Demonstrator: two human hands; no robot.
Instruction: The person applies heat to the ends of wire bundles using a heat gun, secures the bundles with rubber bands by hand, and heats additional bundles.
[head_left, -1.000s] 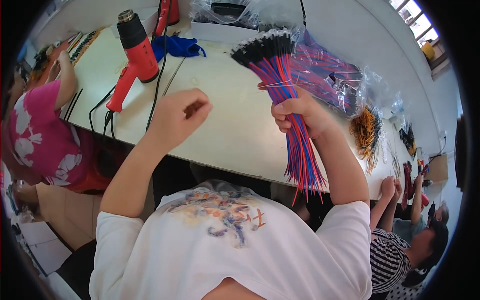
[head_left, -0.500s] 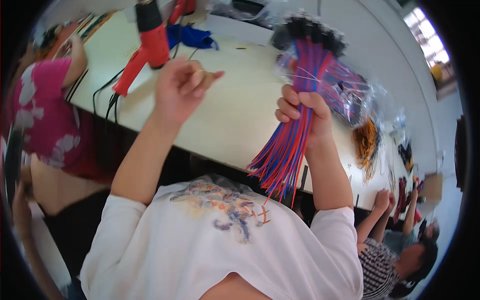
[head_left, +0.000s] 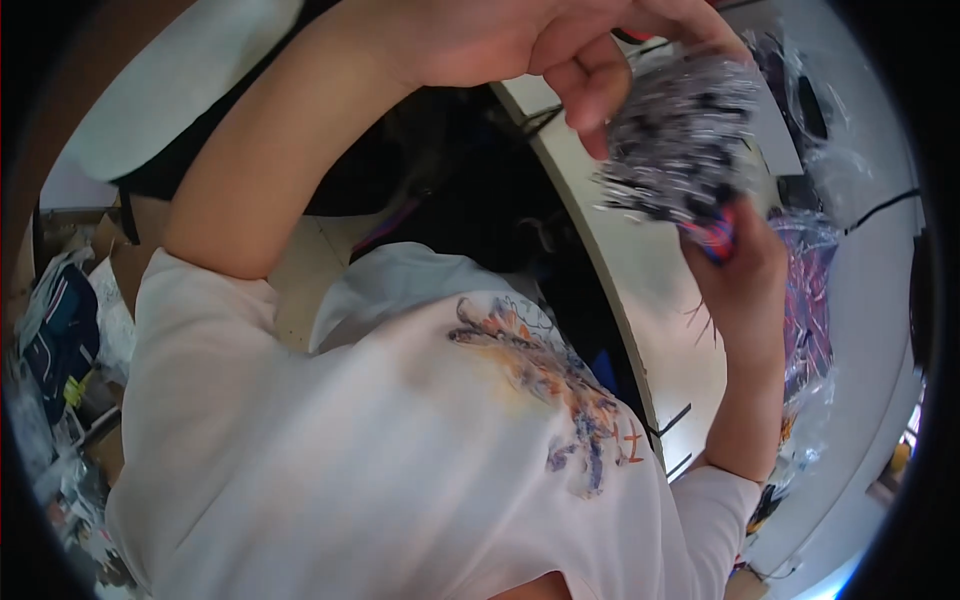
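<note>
Wire bundle (head_left: 680, 150): clamped in right hand (head_left: 735, 275)
Left hand (head_left: 520, 40): fingers curled at its tips
Tip: grip low, steady

The right hand (head_left: 745, 275) holds a bundle of red and blue wires (head_left: 685, 150) up close, black tips blurry. The left hand (head_left: 520, 40) touches the tips with bent fingers. A white table (head_left: 660, 300) sits below

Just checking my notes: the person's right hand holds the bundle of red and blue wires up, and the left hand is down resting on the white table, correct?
Not quite. In the head view the left hand is raised at the tips of the wire bundle, not resting on the white table. The right hand does hold the bundle up.
</note>
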